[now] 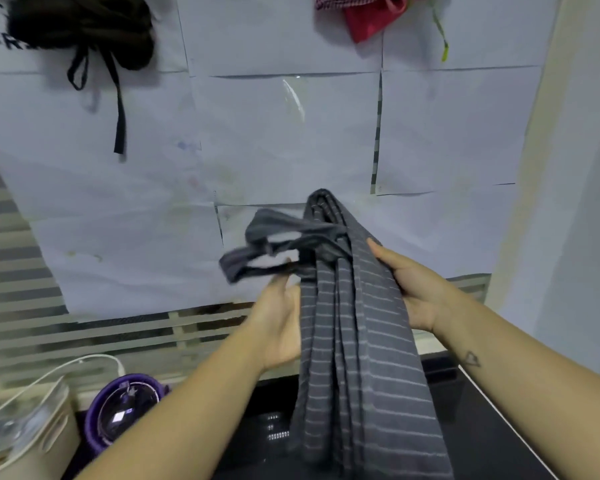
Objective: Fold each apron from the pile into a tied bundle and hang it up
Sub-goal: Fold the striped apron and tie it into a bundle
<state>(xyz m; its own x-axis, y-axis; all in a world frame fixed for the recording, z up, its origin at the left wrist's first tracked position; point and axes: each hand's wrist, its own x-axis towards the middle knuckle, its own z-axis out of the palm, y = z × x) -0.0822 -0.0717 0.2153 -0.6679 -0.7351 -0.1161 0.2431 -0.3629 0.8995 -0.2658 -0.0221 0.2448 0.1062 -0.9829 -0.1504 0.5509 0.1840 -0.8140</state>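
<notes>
Sandwiching the long folded grey striped apron [357, 358] between two flat palms, the person holds it upright above the far edge of the black table [492, 420]. The left hand [279, 327] presses straight fingers against the fold's left side, fingertips just under the loose straps [274, 251]. The right hand [407, 289] lies flat along the right side, fingers straight, thumb hidden behind the cloth. Neither hand visibly curls round anything.

The step in hand looks like tying. The fold wants a firm squeeze so the layers do not slip apart while one hand frees itself to wind the straps round the middle and knot them snugly. The straps are blurred, so their exact lie is unclear.

Behind, white paper sheets [291, 133] cover the wall, and a dark bundle [84, 29] and a red bundle [364, 19] hang high on it. At the table's left edge sit a purple round container [125, 407], a beige box [32, 445] and a white cable [59, 368].
</notes>
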